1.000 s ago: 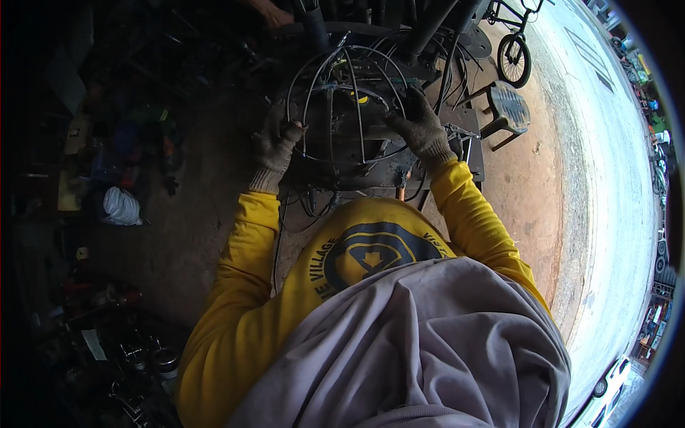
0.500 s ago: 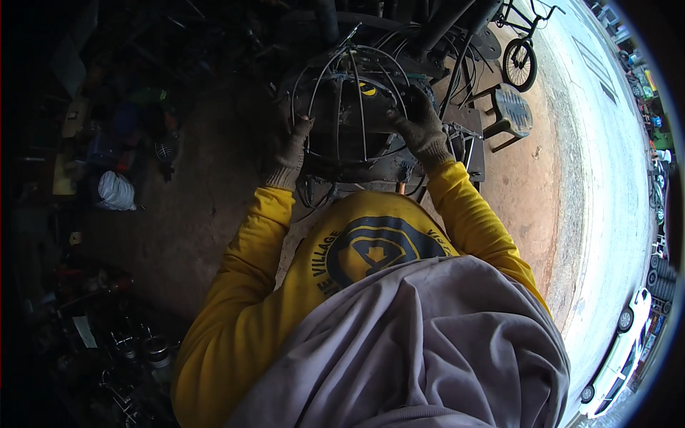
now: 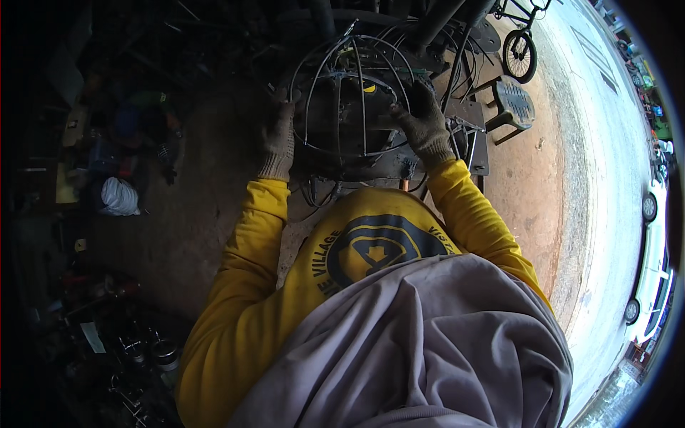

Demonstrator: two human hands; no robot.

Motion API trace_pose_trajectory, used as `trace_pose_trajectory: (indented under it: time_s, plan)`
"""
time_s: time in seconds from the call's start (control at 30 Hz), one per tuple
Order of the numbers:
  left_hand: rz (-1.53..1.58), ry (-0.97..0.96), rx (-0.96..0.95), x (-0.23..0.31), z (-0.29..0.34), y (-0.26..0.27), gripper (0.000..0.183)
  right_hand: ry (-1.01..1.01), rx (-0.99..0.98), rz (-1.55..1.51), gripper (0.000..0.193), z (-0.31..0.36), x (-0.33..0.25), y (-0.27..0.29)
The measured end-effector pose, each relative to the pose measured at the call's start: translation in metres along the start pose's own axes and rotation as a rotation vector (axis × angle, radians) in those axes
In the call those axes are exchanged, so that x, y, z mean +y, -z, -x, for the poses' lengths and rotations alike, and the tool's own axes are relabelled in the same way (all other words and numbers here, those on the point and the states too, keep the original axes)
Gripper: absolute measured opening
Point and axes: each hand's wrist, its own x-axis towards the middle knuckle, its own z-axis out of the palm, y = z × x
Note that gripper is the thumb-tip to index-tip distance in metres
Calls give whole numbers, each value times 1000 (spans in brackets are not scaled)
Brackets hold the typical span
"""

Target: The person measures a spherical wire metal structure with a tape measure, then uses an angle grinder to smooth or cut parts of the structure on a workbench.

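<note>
Wire cage [image 3: 363,107], one, round, open-work; upper centre of the frame, thin curved bars meeting near its top, a ring at the lower edge

Left hand [image 3: 277,135], knit glove; at the cage's left side, thumb against the outer wire, seemingly holding it; fingertips lost in shadow

Right hand [image 3: 428,132], matching glove; at the cage's right side, thumb and fingers spread to either side of a curved bar, holding it

Handling, as judged: matched light grip on both sides, so the hoop stays level; thin bars look likely to bend if squeezed inward; thumbs best on the outer wires, clear of the joints; any contact with the clutter behind cannot be told

Yellow patch [image 3: 369,88], small, seen through the bars

Cables [image 3: 467,60], dark, loose, upper right of centre; worth clearing with the right elbow and glove

Stool [image 3: 515,101], upper right

Bicycle [image 3: 519,55], beyond the stool, top right

Bag [image 3: 119,197], white, left of the frame

Car [image 3: 651,250], white, far right edge
</note>
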Motion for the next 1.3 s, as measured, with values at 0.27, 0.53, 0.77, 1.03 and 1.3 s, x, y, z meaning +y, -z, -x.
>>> trace_pose_trajectory:
  time_s: [0.27,0.53,0.77,1.03,1.3]
  plan:
    - [-5,20,-83,-2,-2,8,53,32,2,-79,87,0,6,1]
    - [-30,70,-57,11,5,0,55,-1,16,-115,88,3,7,3]
    - [-61,40,-66,15,6,-3,55,9,2,-87,80,8,-20,4]
    - [-281,-70,-63,18,6,-7,56,21,30,-155,76,12,-12,3]
    - [-139,-86,-76,14,5,-10,55,9,44,-156,84,11,0,4]
